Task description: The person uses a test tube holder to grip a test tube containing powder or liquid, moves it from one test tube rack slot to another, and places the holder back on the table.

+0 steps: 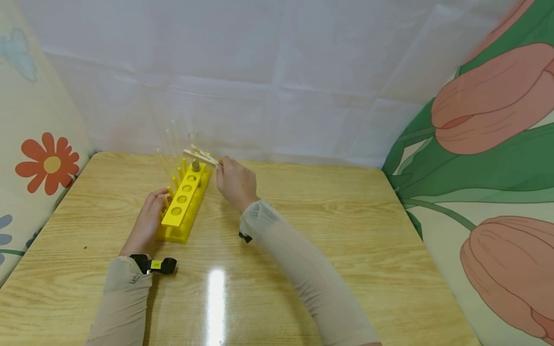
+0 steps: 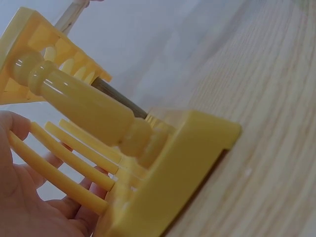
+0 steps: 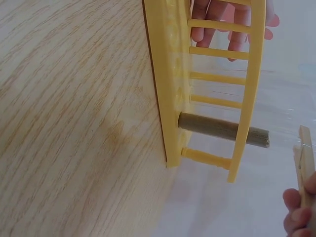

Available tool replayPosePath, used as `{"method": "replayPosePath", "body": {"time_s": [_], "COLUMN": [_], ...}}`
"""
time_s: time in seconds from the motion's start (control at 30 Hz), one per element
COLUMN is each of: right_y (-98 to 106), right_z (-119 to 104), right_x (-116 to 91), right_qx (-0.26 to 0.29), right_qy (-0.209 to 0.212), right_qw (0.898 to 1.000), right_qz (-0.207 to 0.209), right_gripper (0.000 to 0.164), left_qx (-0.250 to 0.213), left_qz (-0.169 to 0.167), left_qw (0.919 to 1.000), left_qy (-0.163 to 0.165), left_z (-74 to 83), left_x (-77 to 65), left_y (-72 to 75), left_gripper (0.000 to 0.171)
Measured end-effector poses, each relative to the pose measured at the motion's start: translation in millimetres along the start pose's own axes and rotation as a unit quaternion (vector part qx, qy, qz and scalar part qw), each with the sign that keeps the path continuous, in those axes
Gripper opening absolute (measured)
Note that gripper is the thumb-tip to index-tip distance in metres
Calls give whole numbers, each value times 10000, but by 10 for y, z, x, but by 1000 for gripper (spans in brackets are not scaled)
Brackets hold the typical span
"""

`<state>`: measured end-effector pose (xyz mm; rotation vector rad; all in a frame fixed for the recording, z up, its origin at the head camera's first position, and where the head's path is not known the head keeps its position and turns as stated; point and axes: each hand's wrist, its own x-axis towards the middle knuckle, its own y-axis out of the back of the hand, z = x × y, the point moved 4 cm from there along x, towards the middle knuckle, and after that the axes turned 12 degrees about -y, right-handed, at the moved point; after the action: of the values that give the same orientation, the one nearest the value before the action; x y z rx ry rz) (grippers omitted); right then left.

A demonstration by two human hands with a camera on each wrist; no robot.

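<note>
A yellow test tube rack (image 1: pixel 184 204) stands on the table, its row of holes running away from me. My left hand (image 1: pixel 151 211) holds the rack's left side, its fingers around the slanted pegs (image 2: pixel 69 148). In the far part of the rack stands a test tube with a grey-brown filling (image 3: pixel 217 127); its clear upper part is faint, with a round rim (image 1: pixel 193 135). My right hand (image 1: pixel 238 182) pinches a wooden test tube clamp (image 1: pixel 201 157), whose tips are by the tube's clear part. Whether the clamp touches the glass, I cannot tell.
Faint clear glass tubes (image 1: pixel 166 163) lean along the rack's peg side. The wood-grain table (image 1: pixel 324 230) ends at a white cloth (image 1: pixel 303 96) behind the rack. Printed flower cloths (image 1: pixel 497 144) hang left and right.
</note>
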<state>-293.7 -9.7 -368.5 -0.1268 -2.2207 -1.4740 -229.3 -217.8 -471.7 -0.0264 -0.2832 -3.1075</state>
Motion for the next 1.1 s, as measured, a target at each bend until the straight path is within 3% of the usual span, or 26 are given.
{"method": "replayPosePath", "body": {"time_s": [0.37,1.1], "right_y": [71,223], "right_z": [-12,-45], "right_x": [7,59], "right_qx": [-51,292], "right_qy": [124,66], "right_qw": [9996,9992], "right_qz": [247,258], "right_gripper": [15,16], "left_qx": [33,-75], "left_qz": [-34,0], "left_qw": [10000,9999], "left_qy": [-56,-130], "left_z": [-6,-3], "left_x": [30,15], "left_y": [8,9], "left_gripper": [67,66]}}
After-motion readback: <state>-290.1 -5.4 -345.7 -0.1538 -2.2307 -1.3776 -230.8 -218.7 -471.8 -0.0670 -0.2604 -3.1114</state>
